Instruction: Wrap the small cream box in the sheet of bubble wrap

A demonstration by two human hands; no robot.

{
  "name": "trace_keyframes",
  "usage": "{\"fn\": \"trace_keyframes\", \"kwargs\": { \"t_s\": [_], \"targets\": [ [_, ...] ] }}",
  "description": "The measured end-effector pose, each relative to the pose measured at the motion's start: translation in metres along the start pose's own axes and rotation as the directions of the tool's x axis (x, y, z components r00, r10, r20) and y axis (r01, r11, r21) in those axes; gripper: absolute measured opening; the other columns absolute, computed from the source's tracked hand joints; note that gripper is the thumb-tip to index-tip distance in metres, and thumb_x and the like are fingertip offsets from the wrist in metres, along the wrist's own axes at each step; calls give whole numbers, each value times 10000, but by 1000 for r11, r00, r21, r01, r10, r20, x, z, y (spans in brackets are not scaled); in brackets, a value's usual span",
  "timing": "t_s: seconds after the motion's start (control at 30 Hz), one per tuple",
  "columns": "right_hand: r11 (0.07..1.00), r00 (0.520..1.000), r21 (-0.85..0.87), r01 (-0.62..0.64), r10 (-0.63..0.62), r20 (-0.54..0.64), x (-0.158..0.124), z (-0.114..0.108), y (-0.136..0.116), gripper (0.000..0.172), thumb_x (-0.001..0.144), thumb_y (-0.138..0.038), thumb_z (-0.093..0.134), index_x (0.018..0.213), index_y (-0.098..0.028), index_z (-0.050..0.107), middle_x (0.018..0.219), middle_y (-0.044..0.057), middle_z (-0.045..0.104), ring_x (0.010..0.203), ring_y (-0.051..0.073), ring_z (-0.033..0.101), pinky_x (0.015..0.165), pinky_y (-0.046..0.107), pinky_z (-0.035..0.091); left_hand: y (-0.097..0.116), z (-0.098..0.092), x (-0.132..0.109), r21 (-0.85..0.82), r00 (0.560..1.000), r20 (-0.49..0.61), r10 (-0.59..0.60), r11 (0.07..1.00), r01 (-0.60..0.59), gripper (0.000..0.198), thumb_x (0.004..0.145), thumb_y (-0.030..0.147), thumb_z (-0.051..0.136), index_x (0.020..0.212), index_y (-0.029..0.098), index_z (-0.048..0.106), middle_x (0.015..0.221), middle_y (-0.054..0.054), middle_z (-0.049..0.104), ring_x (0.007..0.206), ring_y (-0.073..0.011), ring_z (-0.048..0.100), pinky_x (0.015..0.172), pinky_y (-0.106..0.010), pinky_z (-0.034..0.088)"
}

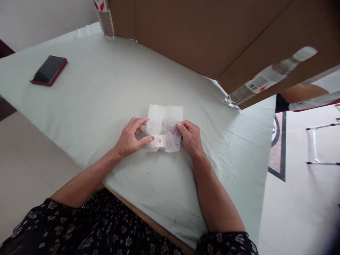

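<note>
A white tissue sheet [165,124], creased down its middle, lies flat on the pale green tablecloth [106,92]. My left hand [130,137] rests at the sheet's lower left, forefinger and thumb pinching its near edge over a small pinkish patch [160,141]. My right hand [190,136] presses the tissue's right edge with curled fingers. Both forearms reach in from the bottom, with dark flowered sleeves.
A red-cased phone [49,70] lies face up at the far left. A large cardboard box [212,35] stands at the back. One plastic bottle [105,17] stands by its left corner; another bottle [268,78] leans at its right. The table's edge runs diagonally at the right.
</note>
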State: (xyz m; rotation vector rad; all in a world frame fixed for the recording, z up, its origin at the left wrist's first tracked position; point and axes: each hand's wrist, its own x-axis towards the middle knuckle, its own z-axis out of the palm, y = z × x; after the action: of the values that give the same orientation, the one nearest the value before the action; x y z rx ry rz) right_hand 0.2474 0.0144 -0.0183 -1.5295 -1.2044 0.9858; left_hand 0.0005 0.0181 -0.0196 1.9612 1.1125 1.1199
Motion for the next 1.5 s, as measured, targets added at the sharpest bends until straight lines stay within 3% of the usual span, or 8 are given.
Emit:
{"fn": "trace_keyframes", "kwargs": {
  "t_s": [0.27,0.6,0.77,0.87,1.17,1.3,1.4,1.5],
  "targets": [
    [998,997,27,54,-52,-59,-3,6,9,265,851,-434,596,709,-210,580,638,-28,565,576,117,460,573,264,388,16,8,0,-50,994,103,-41,998,46,106,810,274,667,826,175,633,821,-16,603,673,-117,519,611,-257,441],
    [993,968,-66,93,-106,-225,3,-1,14,222,805,-411,603,881,-204,592,710,-20,592,660,141,537,656,294,460,-9,-25,8,-8,867,-334,-370,921,389,97,739,220,578,807,199,644,875,-26,664,780,-178,580,681,-317,480],
    [927,887,-319,199,-309,-344,-6,-4,3,291,810,-329,576,1074,-206,588,1148,105,661,945,205,624,799,369,504,10,-17,0,308,936,-308,169,949,-70,235,813,203,564,1033,209,646,1116,-89,675,1126,-270,589,1013,-460,468],
    [840,884,-426,336,-437,-167,-22,1,-15,284,879,-353,568,1126,-218,603,1265,123,641,1068,236,625,902,415,494,17,-6,-4,319,952,-66,298,911,-263,415,848,268,570,1258,206,580,1327,-121,624,1288,-304,525,1106,-495,404],
    [931,959,-274,241,-185,214,-32,-2,-39,395,875,-447,640,1184,-202,651,874,44,742,837,209,685,826,378,517,12,-15,-1,-8,997,54,-58,998,59,647,831,328,630,1438,164,478,1072,-113,721,1048,-269,666,974,-441,499],
    [973,788,-124,196,-81,610,-39,-18,-53,324,912,-452,628,1129,-220,692,764,-1,735,733,164,682,730,300,521,13,-36,-1,-338,933,343,-113,911,235,520,958,480,503,1355,154,584,674,-21,665,712,-204,679,710,-334,536],
    [952,609,-229,204,59,791,-48,-24,-52,263,923,-441,614,1007,-225,737,760,-12,731,668,141,636,627,254,488,9,-42,0,-201,853,502,-142,941,274,429,943,463,554,1233,169,670,561,32,583,547,-138,574,572,-261,457],
    [918,655,-307,250,74,752,-54,-25,-48,257,940,-415,580,893,-221,741,741,-18,708,637,130,593,601,246,459,7,-36,0,-8,884,453,-118,991,137,315,872,355,648,1137,194,708,592,48,576,522,-108,509,539,-238,411]
  ]
}}
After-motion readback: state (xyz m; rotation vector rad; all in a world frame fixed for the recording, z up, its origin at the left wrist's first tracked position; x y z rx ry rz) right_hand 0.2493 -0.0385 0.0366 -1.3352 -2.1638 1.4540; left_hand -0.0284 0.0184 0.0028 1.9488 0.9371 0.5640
